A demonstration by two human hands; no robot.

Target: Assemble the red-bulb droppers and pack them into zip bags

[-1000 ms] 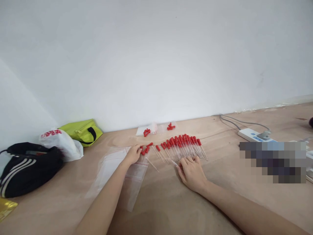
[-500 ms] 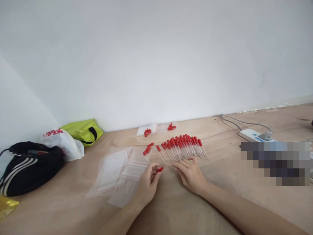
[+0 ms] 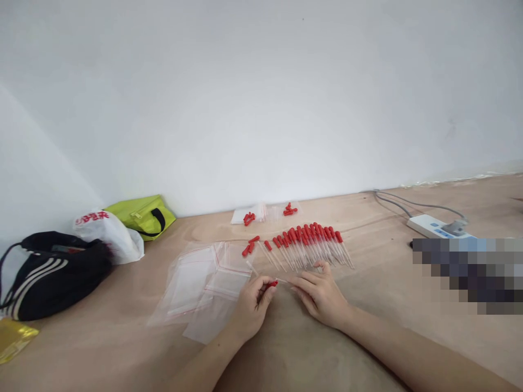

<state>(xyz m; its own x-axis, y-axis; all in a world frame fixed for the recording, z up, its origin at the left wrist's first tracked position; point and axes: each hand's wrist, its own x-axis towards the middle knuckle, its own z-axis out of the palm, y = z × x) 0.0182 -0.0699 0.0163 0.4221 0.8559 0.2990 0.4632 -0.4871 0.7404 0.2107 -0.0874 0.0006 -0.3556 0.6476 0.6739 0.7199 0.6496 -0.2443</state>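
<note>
Between the thumb and fingers of my left hand [image 3: 252, 305] is a red rubber dropper bulb [image 3: 272, 283], its open end facing right. My right hand [image 3: 321, 294] pinches a thin clear glass tube [image 3: 283, 280], whose end meets the mouth of the bulb; how far it is inside I cannot tell. Just beyond my hands lies a row of glass droppers with red bulbs [image 3: 312, 242]. A few loose red bulbs [image 3: 250, 247] rest left of the row, and another clear tube [image 3: 251, 267] lies near my left fingers.
Flat clear zip bags [image 3: 192, 288] overlap left of my hands. Small bags with red bulbs [image 3: 249, 219] lie by the wall. Farther left stand a black bag [image 3: 53, 277], a white plastic bag [image 3: 110, 234] and a lime-green bag [image 3: 143, 218]. At right is a power strip [image 3: 429, 225] with a cable.
My hands have come closer together, and the tube in my right hand now reaches the bulb's mouth. The whole view has shifted slightly.
</note>
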